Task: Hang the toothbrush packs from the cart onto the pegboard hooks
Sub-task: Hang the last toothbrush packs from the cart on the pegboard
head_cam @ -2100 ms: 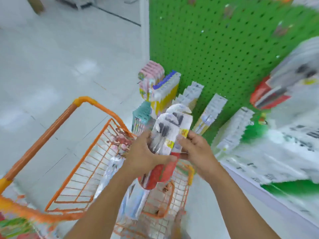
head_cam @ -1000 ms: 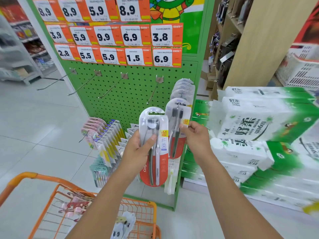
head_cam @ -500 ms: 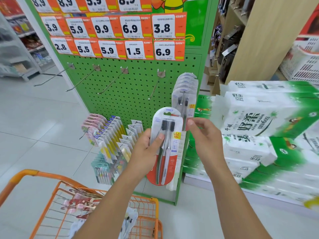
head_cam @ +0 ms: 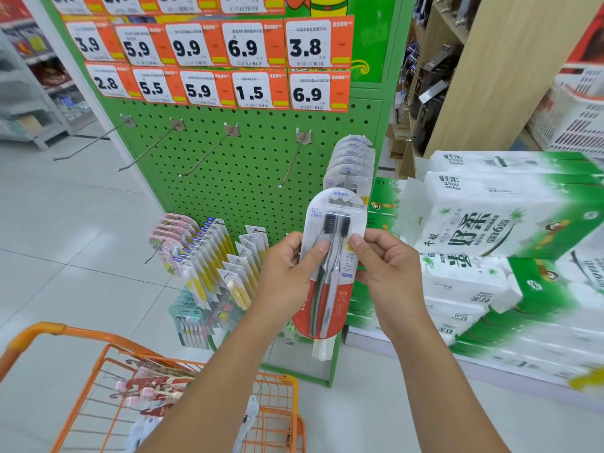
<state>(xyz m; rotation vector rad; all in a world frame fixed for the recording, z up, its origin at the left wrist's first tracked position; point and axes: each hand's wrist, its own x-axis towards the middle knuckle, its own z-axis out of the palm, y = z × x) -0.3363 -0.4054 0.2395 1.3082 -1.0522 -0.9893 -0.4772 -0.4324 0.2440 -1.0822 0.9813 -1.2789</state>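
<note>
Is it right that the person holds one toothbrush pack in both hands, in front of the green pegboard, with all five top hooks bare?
Not quite. In the head view, both hands do hold one toothbrush pack before the green pegboard, but only four top hooks are bare. The rightmost one already carries hung packs.

Four bare hooks (head_cam: 291,165) upper pegboard (head_cam: 248,171), open air around; rightmost hook packed with hung packs (head_cam: 351,165); lower row crowded; tissue stack (head_cam: 490,207) blocking right.
</note>
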